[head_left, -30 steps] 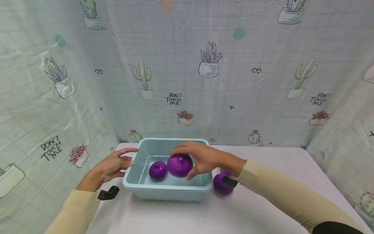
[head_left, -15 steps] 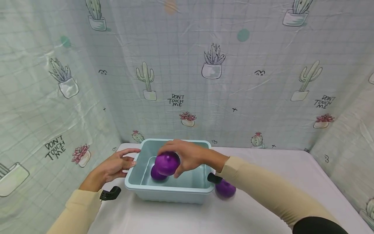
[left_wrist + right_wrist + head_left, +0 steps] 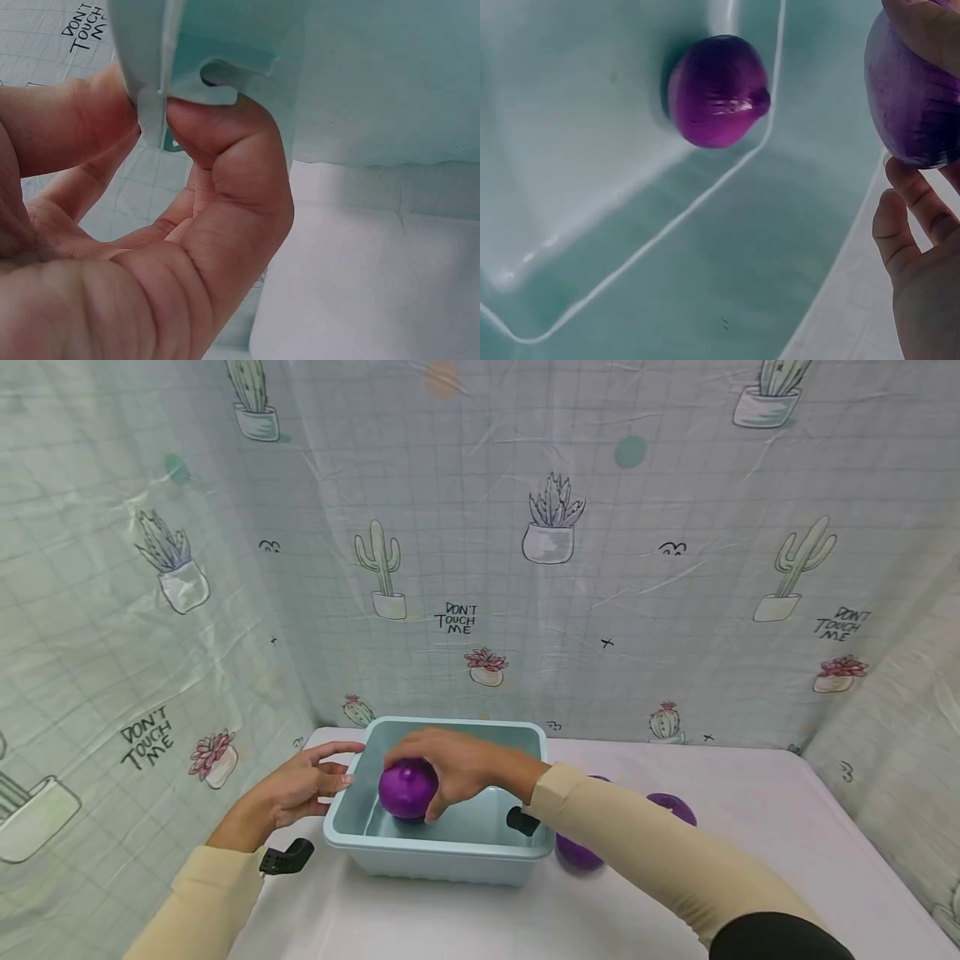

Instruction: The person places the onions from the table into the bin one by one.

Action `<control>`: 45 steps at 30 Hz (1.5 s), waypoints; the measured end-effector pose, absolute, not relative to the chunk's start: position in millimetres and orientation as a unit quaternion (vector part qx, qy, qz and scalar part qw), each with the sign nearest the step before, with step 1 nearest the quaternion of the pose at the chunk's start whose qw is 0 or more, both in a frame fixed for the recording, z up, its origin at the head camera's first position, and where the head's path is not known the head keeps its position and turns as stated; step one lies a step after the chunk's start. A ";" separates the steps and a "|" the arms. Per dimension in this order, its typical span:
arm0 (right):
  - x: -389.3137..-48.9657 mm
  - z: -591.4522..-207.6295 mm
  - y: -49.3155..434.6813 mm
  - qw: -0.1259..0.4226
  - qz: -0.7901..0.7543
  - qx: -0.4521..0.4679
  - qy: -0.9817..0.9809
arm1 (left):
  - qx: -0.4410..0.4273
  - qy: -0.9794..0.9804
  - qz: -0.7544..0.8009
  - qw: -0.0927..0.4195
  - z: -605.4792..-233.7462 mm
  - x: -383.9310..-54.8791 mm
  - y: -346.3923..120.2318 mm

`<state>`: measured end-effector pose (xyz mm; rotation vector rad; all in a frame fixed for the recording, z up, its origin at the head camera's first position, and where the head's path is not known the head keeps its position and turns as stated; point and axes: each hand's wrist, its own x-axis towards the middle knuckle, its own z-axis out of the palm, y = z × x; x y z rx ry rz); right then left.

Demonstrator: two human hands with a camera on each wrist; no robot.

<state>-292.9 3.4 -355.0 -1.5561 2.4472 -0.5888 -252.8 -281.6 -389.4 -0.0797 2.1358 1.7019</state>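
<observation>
My right hand (image 3: 465,764) grips a purple onion (image 3: 407,792) over the left part of a pale blue plastic tub (image 3: 438,867). In the right wrist view, the held onion (image 3: 911,90) sits at the upper right among the fingers. Below it, a second onion (image 3: 718,91) lies on the tub floor; in the head view the held onion hides it. My left hand (image 3: 303,787) pinches the tub's left rim. Up close in the left wrist view, thumb and a bent finger (image 3: 255,172) clasp the rim from both sides.
Right of the tub, an onion (image 3: 577,855) rests on the white-covered table (image 3: 637,910), partly behind the right forearm. Another onion (image 3: 675,806) shows past the sleeve, and a sliver of one more (image 3: 600,778) above it. A cactus-print curtain (image 3: 465,527) stands behind.
My right hand has carried its onion leftward and lower within the tub, covering the one inside. The left hand keeps its place on the rim. Onions behind the right forearm have come into view.
</observation>
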 end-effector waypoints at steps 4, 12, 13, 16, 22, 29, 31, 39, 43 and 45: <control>-295.7 -363.8 -2.4 0.098 -0.187 -0.519 0.828 | -0.029 0.769 0.607 0.200 -390.0 -253.0 -279.9; -295.1 -376.5 -15.7 0.104 -0.141 -0.535 0.827 | -0.026 0.769 0.606 0.200 -388.3 -252.8 -278.8; -294.8 -377.8 -17.1 0.107 -0.136 -0.536 0.826 | -0.024 0.768 0.608 0.200 -388.3 -252.8 -278.7; -294.5 -382.5 -20.3 0.117 -0.124 -0.537 0.826 | -0.021 0.766 0.609 0.203 -388.1 -252.8 -278.5; -294.2 -387.7 -24.0 0.124 -0.110 -0.534 0.829 | -0.020 0.766 0.609 0.204 -387.0 -253.0 -278.0; -293.6 -396.5 -29.9 0.126 -0.085 -0.543 0.826 | -0.020 0.770 0.605 0.199 -386.3 -251.5 -277.0; -293.1 -398.5 -31.4 0.128 -0.085 -0.545 0.825 | -0.021 0.771 0.605 0.196 -386.5 -251.7 -276.8; -293.0 -401.2 -35.6 0.128 -0.073 -0.547 0.824 | -0.020 0.775 0.602 0.192 -388.4 -253.8 -278.2; -292.8 -400.7 -34.4 0.132 -0.069 -0.542 0.827 | -0.022 0.780 0.596 0.188 -388.7 -253.8 -279.3; -292.5 -399.7 -32.2 0.137 -0.070 -0.536 0.830 | -0.025 0.784 0.592 0.185 -389.1 -253.3 -279.8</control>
